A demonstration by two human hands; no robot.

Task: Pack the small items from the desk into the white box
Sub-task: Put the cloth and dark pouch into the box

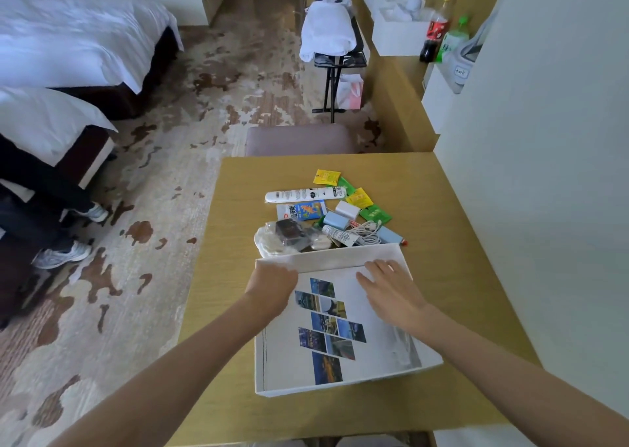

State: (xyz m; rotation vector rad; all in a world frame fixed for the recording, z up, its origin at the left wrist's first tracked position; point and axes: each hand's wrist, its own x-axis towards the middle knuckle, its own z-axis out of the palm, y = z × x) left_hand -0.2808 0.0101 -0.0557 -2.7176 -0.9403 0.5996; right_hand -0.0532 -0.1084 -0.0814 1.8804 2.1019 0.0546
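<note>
left hand (272, 281): gripping white box (381, 341) far-left corner
right hand (391, 288): lying flat, fingers spread, holding nothing
small items (326, 218): sitting beyond box (on desk (452, 229))

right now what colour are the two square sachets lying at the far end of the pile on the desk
Yellow, both the far square sachet and the nearer one, with green packets beside them; seen in the head view.

The box (340, 331) lies on the table (459, 293) at lower centre of the frame. Just behind it, toward the top, the small items (326, 218) cluster; both hands (272, 285) rest on its far edge.
</note>
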